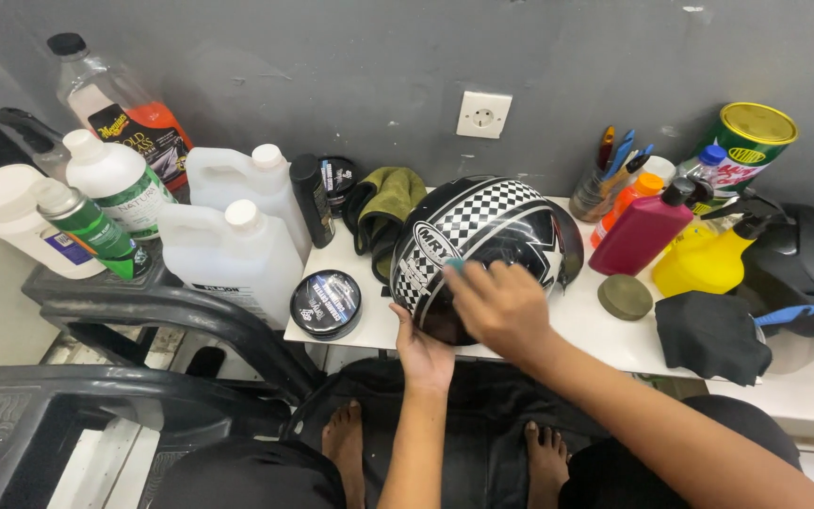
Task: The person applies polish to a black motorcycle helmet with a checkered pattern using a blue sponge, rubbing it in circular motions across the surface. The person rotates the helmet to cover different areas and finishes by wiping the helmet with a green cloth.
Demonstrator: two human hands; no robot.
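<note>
Wiping in progress, by the look of it — the right hand (pixel 499 303) lies flat on the front of the black helmet (pixel 482 250), fingers curled over something small and teal (pixel 454 266) that peeks out at the fingertips. Could be a cloth or pad; too little shows to say which. Grip there is closed over that item, pressed to the shell.

Left hand (pixel 423 353) cups the helmet's lower edge from beneath, fingers wrapped on the rim, steadying it.

The helmet sits at the near edge of the white table (pixel 605 339), checkered band facing up, visor side turned right.

My read on progress: mid-job. Shell looks glossy on top, but I can't tell which areas are finished.

Supplies within reach:
- round black tin (pixel 326 303), lid on, just left of the helmet
- olive pad (pixel 625 297) to its right
- black cloth (pixel 711 335) further right
- green cloth (pixel 383 203) behind
- white jugs (pixel 237 240) and spray bottles along the wall

The tin being shut suggests no product is being picked up right now — a judgement only.
</note>
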